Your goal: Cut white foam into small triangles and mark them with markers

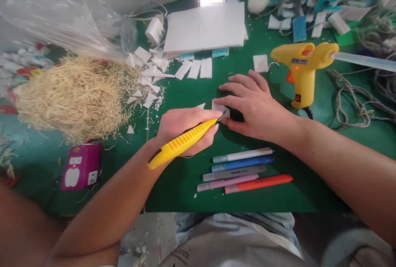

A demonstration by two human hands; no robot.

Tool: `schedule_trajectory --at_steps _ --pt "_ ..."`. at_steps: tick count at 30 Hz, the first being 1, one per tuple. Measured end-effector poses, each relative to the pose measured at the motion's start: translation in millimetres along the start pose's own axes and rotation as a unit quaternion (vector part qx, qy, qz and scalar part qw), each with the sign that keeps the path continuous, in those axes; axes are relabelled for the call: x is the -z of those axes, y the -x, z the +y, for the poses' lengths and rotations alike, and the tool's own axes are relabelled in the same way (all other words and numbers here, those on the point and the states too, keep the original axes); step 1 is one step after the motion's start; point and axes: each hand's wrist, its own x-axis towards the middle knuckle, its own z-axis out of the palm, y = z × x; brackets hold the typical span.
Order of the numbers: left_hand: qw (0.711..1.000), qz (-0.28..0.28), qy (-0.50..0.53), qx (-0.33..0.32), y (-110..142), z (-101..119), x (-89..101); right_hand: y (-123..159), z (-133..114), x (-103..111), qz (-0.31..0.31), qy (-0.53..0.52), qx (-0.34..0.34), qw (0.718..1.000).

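My left hand (188, 129) is closed around a yellow utility knife (182, 143). The knife's dark blade tip meets a small white foam piece (218, 106) on the green table. Across from it, my right hand (250, 100) lies low over the table with its fingers spread. Its index finger and thumb hold the foam piece at its edges, while the other fingers reach forward. A second white sliver (201, 106) shows just behind my left hand. Part of the foam piece is hidden under my fingers.
Several markers (238, 172) lie near the table's front edge. A yellow glue gun (301, 69) stands at right, near cords. Straw (74, 98) and a purple power adapter (82, 166) are at left. White foam sheets (206, 26) and cut strips (194, 69) lie behind.
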Motion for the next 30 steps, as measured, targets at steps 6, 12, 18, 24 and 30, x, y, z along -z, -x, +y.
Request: schedule_trajectory --at_steps 6,12,18,24,30 --pt "0.999 0.004 0.012 0.036 2 0 -4.5 0 1 0 0.002 -0.006 -0.002 1.0" --pt "0.999 0.005 0.025 0.034 2 -6 -9.0 -1 -1 0 -0.01 -0.013 -0.012 1.0" --pt "1.0 -0.027 0.008 -0.014 -1 -6 -5.3 0 0 -1 -0.005 -0.01 -0.009 1.0" --pt "0.998 -0.052 -0.019 -0.008 -4 -5 -5.9 0 2 -4 0.004 -0.01 -0.003 1.0" --pt "0.999 0.004 -0.031 -0.014 -2 2 -4.2 0 2 -3 -0.002 -0.017 -0.006 1.0"
